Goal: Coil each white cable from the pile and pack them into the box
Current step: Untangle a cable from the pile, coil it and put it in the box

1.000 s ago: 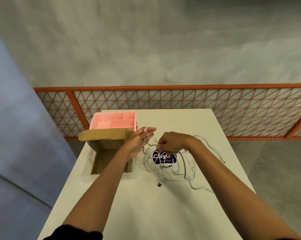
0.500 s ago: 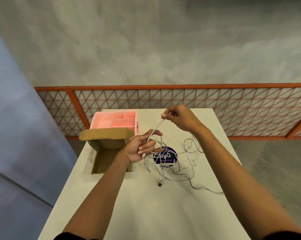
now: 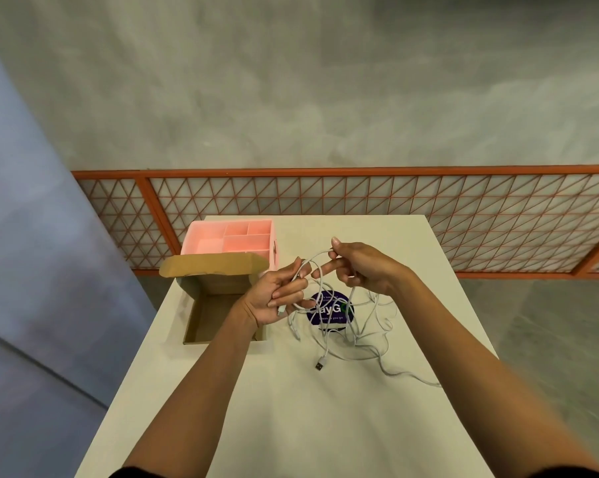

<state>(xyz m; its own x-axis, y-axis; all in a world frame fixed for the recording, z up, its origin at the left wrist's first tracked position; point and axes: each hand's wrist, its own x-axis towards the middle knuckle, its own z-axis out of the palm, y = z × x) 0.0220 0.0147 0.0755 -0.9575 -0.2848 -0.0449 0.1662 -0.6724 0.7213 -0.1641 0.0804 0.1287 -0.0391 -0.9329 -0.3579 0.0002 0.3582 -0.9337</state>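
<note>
Our left hand (image 3: 274, 300) and right hand (image 3: 363, 267) both pinch one cable (image 3: 314, 257), a loop arcing between them over the pile (image 3: 351, 336); box (image 3: 212, 315) sits open alongside.

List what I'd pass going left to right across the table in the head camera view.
cardboard box → left hand → right hand → trailing cable end. Both hands pinch one white cable between them. The pink tray and purple sticker overlap others, so they are left out.
</note>
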